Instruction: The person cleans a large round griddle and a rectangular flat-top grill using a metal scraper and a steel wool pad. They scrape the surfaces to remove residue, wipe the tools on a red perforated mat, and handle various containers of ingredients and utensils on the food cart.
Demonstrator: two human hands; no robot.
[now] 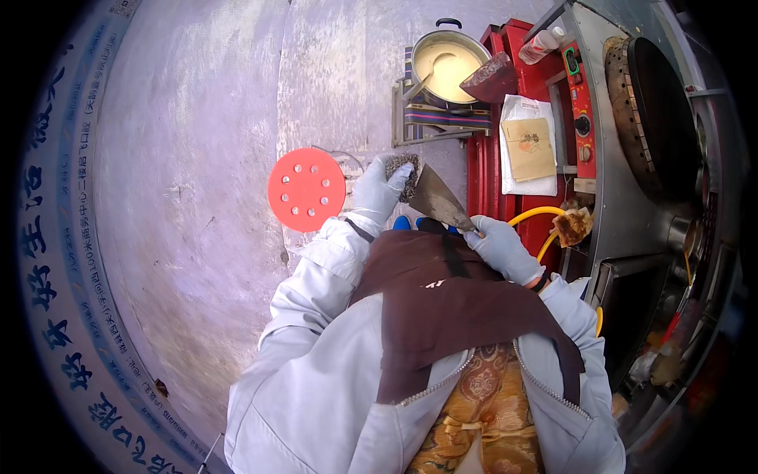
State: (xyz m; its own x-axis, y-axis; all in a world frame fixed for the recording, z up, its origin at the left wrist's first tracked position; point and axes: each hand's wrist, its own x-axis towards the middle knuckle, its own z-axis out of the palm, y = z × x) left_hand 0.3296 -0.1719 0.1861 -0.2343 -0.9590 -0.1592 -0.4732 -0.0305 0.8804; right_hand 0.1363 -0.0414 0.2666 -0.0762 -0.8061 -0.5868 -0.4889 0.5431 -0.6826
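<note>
Both my hands wear pale thin gloves. My left hand (pixel 379 188) grips a dark steel-wool scouring pad (pixel 404 176), held against or very near the wide end of a metal scraper (pixel 439 198); whether they touch is not certain. My right hand (pixel 506 249) holds the scraper by its handle, its broad blade pointing up and left. Beyond them a pot of pale yellow batter (pixel 447 68), with a ladle in it, rests on a striped folding stool (pixel 447 117). A round red stool (pixel 307 189) with holes in its seat stands left of my left hand.
To the right are a metal cart with a round black griddle (pixel 662 118), a red control panel (pixel 583 112), and a red stand (pixel 482 178) bearing paper bags (pixel 529 149). A plastic bottle (pixel 541 46) and a yellow hose (pixel 536 211) are nearby. A printed banner curves along the left.
</note>
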